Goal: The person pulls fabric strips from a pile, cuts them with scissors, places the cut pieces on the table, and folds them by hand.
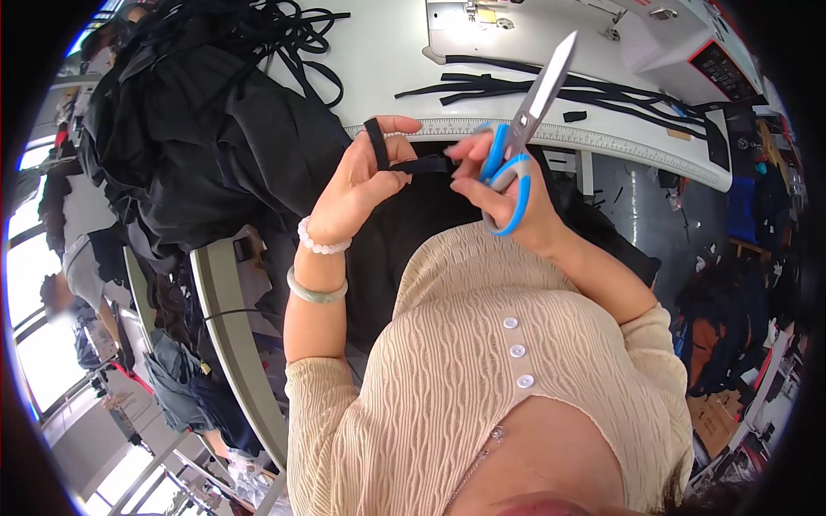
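Note:
My left hand point(357, 185) pinches a narrow black fabric strip point(377, 144), which loops up over the fingers and runs right toward the other hand. In my right hand point(525, 202) is a pair of scissors point(519, 185) with blue and grey handles. Their blades look closed together and point up and to the right, away from the strip. The right fingertips are close to the strip's right end; whether they touch it I cannot tell. Dark fabric lies below both hands.
A big heap of black fabric point(215, 155) covers the table's left side, with tangled black straps point(301, 52) above it. More cut black strips point(551, 86) lie behind a ruler edge point(628, 142). A sewing machine point(688, 52) stands at the back right. Another person point(86, 267) is at far left.

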Motion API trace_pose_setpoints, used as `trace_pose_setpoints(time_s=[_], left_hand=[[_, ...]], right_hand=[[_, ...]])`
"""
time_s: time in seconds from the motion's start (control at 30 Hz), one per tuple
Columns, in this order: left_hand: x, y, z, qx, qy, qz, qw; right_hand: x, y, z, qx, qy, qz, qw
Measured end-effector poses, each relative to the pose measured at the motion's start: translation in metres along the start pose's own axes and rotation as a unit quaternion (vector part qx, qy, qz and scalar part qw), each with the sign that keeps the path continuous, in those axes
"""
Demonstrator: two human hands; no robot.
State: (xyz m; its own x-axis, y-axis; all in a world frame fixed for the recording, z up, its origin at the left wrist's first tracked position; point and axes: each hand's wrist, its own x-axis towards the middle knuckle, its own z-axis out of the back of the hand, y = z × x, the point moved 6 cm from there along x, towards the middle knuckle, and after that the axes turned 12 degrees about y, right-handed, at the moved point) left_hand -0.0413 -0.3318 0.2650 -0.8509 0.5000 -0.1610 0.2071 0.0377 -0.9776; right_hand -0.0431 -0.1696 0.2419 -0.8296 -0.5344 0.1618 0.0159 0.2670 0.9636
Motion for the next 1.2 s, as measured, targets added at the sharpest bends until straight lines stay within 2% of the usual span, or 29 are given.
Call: trace_pose_setpoints(time_s=[0.1,0.2,0.33,0.4,0.57,0.83,0.93,0.97,1.0,1.03,1.1,1.17,1.2], left_hand=[[0.004,-0.002,-0.006,-0.008,0.019,0.012,1.000],[0.007,-0.003,-0.009,-0.021,0.051,0.018,0.998],[0.008,0.006,-0.007,-0.038,0.060,0.023,0.997],[0.008,0.003,-0.007,0.024,0.049,0.006,0.998],[0.009,0.002,-0.013,0.185,0.045,-0.031,0.981],[0.009,-0.002,-0.012,0.206,0.045,-0.005,0.977],[0.008,-0.001,-0.009,0.222,0.056,0.006,0.973],[0.008,-0.001,-0.008,0.222,0.057,0.010,0.973],[0.008,0.000,-0.007,0.222,0.058,0.013,0.973],[0.009,0.000,-0.007,0.223,0.061,0.017,0.973],[0.010,0.001,-0.008,0.215,0.066,0.019,0.974],[0.013,0.002,-0.009,0.203,0.071,0.016,0.976],[0.014,0.003,-0.010,0.196,0.073,0.012,0.978]], right_hand=[[0.011,0.017,-0.008,-0.093,0.039,0.010,0.995],[0.016,0.018,-0.011,-0.113,0.042,0.056,0.991],[0.020,0.021,-0.009,-0.109,0.026,0.040,0.993],[0.019,0.018,-0.005,-0.109,0.017,0.033,0.993],[0.017,0.015,0.004,-0.059,-0.014,-0.002,0.998],[-0.008,0.020,0.048,0.061,-0.137,0.025,0.988],[-0.036,0.034,0.082,-0.018,-0.172,0.044,0.984],[-0.048,0.037,0.100,-0.094,-0.187,0.017,0.978],[-0.063,0.040,0.116,-0.143,-0.226,0.005,0.963],[-0.077,0.041,0.129,-0.129,-0.273,0.019,0.953],[-0.113,0.043,0.171,-0.300,-0.296,-0.037,0.906],[-0.137,0.055,0.194,-0.522,-0.314,-0.113,0.785],[-0.144,0.056,0.197,-0.548,-0.319,-0.116,0.765]])
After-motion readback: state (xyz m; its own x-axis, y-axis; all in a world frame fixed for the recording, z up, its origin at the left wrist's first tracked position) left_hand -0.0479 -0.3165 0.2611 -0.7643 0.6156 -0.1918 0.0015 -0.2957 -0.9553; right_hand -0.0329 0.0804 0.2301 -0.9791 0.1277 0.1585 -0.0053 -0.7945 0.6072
